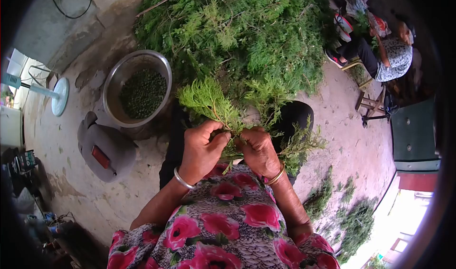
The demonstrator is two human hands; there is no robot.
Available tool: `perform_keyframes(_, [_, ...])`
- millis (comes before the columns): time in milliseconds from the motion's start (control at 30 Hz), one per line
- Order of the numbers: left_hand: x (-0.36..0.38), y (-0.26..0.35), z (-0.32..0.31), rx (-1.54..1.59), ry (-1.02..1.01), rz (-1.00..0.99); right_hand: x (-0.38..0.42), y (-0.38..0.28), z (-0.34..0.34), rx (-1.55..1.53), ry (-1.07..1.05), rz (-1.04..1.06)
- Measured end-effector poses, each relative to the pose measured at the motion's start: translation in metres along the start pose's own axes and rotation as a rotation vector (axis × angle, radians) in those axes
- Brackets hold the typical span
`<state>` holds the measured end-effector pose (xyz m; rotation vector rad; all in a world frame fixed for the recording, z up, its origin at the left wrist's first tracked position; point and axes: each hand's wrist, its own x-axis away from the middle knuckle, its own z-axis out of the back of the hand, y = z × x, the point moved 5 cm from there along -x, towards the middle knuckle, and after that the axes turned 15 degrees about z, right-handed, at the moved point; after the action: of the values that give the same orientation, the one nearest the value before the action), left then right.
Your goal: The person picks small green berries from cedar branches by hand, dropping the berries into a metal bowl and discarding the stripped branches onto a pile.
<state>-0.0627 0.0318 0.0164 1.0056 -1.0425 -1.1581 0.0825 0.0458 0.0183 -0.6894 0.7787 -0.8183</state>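
In front of my lap, my left hand (202, 150) pinches a leafy green cypress sprig (209, 100) between thumb and fingers. Close beside it, my right hand (260, 150) is closed around the stem of the cypress branch (304, 145), whose fronds spread to the right over my knee. The fingertips of both hands nearly meet, and the foliage hides what lies between them. To the left of my knees stands a wide metal basin (108, 88) with many small round green cones (142, 93) in its bottom.
A large heap of cypress branches (232, 31) lies ahead. Left are a grey stool (114, 145) with a dark red phone-like object (100, 157) and a pale fan (60, 96). Another person (396, 55) sits far right. Loose cuttings (356, 226) lie on the floor.
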Motion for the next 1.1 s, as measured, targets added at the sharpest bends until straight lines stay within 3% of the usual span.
perform_keyframes(33, [0.000,0.002,0.001,0.001,0.001,0.001,0.000,0.002,-0.001,-0.017,-0.018,-0.044])
perform_keyframes(100, [0.002,-0.010,0.000,0.327,-0.151,0.421,0.003,0.008,-0.002,-0.010,0.016,-0.052])
perform_keyframes(233, [0.010,0.002,0.006,0.483,-0.361,0.621,0.010,0.017,-0.002,-0.058,0.125,-0.084])
perform_keyframes(300, [0.018,-0.002,0.007,0.641,-0.387,0.856,0.009,0.014,-0.002,-0.068,0.134,-0.032])
perform_keyframes(367, [0.018,-0.001,0.015,0.626,-0.505,0.806,0.007,0.012,0.001,-0.076,0.142,0.018])
perform_keyframes(433, [0.020,0.022,0.029,0.627,-0.578,0.609,0.008,0.026,0.000,-0.423,0.119,-0.297])
perform_keyframes(467, [0.022,0.026,0.038,0.660,-0.517,0.620,0.009,0.029,0.006,-0.354,0.088,-0.283])
perform_keyframes(500, [0.020,0.030,0.051,0.643,-0.403,0.594,0.009,0.032,0.007,-0.354,0.086,-0.283])
perform_keyframes(533, [0.015,0.035,0.068,0.436,-0.254,0.397,0.008,0.032,0.010,-0.517,0.200,-0.204])
perform_keyframes(567, [0.006,0.046,0.084,0.010,0.022,-0.059,0.008,0.031,0.016,-0.676,0.316,-0.124])
perform_keyframes(600, [-0.001,0.029,0.106,0.534,0.086,0.348,0.007,0.025,0.021,-0.332,0.161,-0.158])
perform_keyframes(667, [-0.030,0.014,0.156,0.418,0.411,0.203,0.006,0.016,0.022,-0.379,0.163,-0.184])
perform_keyframes(700, [-0.048,0.004,0.183,0.341,0.459,0.073,0.007,0.014,0.020,-0.432,0.164,-0.213])
perform_keyframes(767, [-0.077,-0.009,0.230,0.209,0.439,0.013,0.011,0.020,0.015,-0.372,0.196,-0.132])
perform_keyframes(833, [-0.084,0.002,0.262,-0.260,0.716,-0.168,0.009,0.008,0.016,-0.140,0.150,0.022])
perform_keyframes(933, [-0.087,0.016,0.264,-0.978,1.080,-0.448,0.009,0.000,0.013,-0.102,0.186,0.013])
perform_keyframes(967, [-0.081,0.030,0.250,-0.978,1.074,-0.447,0.007,-0.005,0.014,-0.014,0.167,0.038])
perform_keyframes(1033, [-0.068,0.036,0.229,0.029,0.702,0.004,0.010,-0.003,0.008,0.038,0.139,0.075])
perform_keyframes(1100, [-0.051,0.060,0.178,0.213,0.423,-0.045,0.009,-0.008,0.003,0.189,0.129,0.170])
